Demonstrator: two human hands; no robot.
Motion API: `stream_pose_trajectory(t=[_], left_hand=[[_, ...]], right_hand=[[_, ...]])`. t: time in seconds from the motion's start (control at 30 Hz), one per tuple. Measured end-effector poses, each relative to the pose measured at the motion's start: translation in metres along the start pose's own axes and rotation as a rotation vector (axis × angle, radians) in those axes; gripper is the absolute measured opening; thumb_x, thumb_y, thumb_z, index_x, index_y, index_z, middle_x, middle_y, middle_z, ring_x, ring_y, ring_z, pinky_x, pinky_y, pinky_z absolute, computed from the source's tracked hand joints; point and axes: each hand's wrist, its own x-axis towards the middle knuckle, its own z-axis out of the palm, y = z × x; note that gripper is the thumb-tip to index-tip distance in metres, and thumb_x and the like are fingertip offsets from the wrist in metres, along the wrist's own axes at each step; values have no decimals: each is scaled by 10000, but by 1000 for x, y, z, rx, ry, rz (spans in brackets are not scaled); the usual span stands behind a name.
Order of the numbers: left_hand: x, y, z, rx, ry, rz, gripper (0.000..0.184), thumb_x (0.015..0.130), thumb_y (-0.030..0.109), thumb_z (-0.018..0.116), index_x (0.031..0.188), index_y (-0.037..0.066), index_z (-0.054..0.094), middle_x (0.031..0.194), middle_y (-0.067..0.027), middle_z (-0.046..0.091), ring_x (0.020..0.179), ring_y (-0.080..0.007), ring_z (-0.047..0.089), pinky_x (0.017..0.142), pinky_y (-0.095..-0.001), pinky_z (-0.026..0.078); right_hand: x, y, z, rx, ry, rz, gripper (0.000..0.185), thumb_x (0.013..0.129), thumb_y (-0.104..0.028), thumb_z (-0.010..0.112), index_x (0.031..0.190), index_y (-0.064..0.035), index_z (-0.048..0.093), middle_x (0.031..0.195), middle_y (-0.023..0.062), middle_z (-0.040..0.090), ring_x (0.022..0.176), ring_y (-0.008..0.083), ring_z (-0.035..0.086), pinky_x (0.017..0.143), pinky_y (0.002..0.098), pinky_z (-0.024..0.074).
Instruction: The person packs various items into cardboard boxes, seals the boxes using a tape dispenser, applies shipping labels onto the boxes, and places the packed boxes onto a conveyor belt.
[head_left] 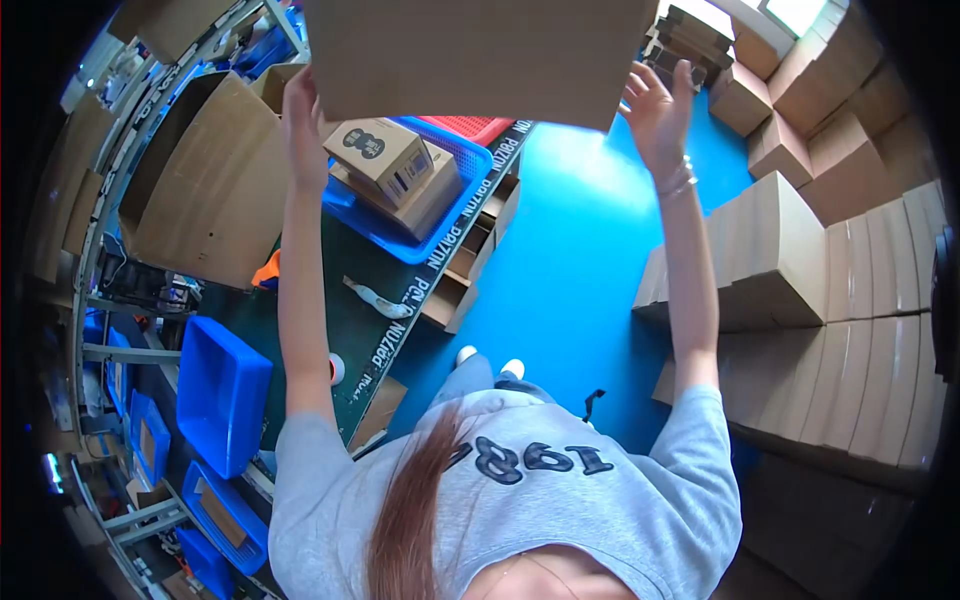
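A large plain cardboard box (480, 65) is raised in front of me, cut off by the top of the view. My left hand (303, 125) grips its left edge, fingers partly hidden behind it. On the opposite edge, my right hand (660, 115) holds the box with fingertips at its side and thumb raised. Below the box, a smaller printed carton (380, 160) rests on another cardboard box (430, 200) in a blue basket (410, 250). A large open carton (205, 185) stands left of my left forearm.
The dark green workbench (310, 315) carries a tape roll (337, 369), a slender white object (378, 298) and an orange item (267, 270). Blue bins (222, 395) line the left side. Stacked cartons (790, 260) rise on the right, beside the blue floor (540, 260).
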Motion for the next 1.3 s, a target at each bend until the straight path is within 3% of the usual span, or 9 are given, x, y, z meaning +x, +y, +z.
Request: stream_pose_trajectory(t=[0.27, 0.4, 0.63, 0.73, 0.83, 0.87, 0.93, 1.1, 1.3], left_hand=[[90, -103, 60, -154, -140, -218, 827, 861, 754, 232, 1395, 136, 362, 1406, -148, 371, 1311, -316, 303, 1048, -523, 232], [141, -171, 60, -466, 139, -511, 973, 776, 846, 221, 1399, 111, 350, 1389, -218, 348, 1286, -355, 294, 996, -586, 261], [212, -276, 21, -218, 191, -686, 1058, 752, 864, 214, 1355, 8, 365, 1367, -249, 331, 1163, -368, 391, 923, -586, 330], [229, -313, -9, 51, 267, -952, 1062, 759, 856, 220, 1365, -6, 352, 1345, -241, 372, 1123, -356, 445, 924, -539, 350], [260, -324, 2, 392, 208, -672, 928, 823, 755, 282, 1338, -7, 410, 1285, -196, 477, 1092, -275, 512, 941, -399, 375], [276, -325, 7, 512, 83, -438, 819, 877, 663, 360, 1307, -29, 444, 1254, -179, 521, 1097, -249, 529, 937, -336, 392], [290, -286, 85, 782, 29, -215, 606, 916, 475, 460, 1267, -19, 495, 1247, -177, 540, 1117, -275, 531, 963, -355, 399], [290, -210, 273, 789, -630, 101, 396, 874, 304, 605, 1191, 68, 587, 1304, -113, 512, 1257, -277, 429, 1044, -399, 342], [286, -200, 318, 654, -1113, 78, 344, 812, 184, 626, 1131, 55, 621, 1260, -129, 543, 1243, -285, 421, 1014, -438, 363]], right_hand=[[14, -12, 19, 8, 170, 276, 888, 782, -749, 431, 1395, -110, 364, 1355, 204, 420, 1289, 412, 349, 1019, 615, 276], [86, 64, -20, 123, -28, 488, 996, 726, -771, 486, 1407, -60, 333, 1391, 260, 342, 1329, 435, 252, 1029, 647, 225], [181, 209, -48, 108, -216, 693, 903, 813, -738, 413, 1384, -40, 377, 1363, 197, 419, 1203, 333, 418, 980, 498, 344], [180, 219, -53, -398, -300, 661, 650, 883, -614, 457, 1198, -52, 543, 1138, 154, 595, 1020, 226, 544, 924, 395, 396], [203, 205, -77, -849, -579, 780, 483, 881, -487, 558, 1064, -42, 603, 1016, 141, 631, 1007, 227, 556, 908, 419, 402], [205, 196, -79, -1217, -728, 262, 371, 872, -394, 586, 1004, -49, 625, 967, 138, 637, 946, 227, 563, 884, 408, 414], [226, 178, -94, -1535, -844, -271, 259, 863, -301, 614, 945, -57, 647, 919, 134, 642, 884, 228, 570, 861, 397, 427], [302, 134, -109, -2009, -982, -667, 121, 777, -177, 615, 823, -75, 660, 733, 108, 622, 708, 234, 517, 706, 381, 470], [306, 107, -99, -1818, -790, -786, 64, 716, -73, 634, 761, -117, 648, 721, 75, 599, 636, 204, 487, 661, 334, 444]])
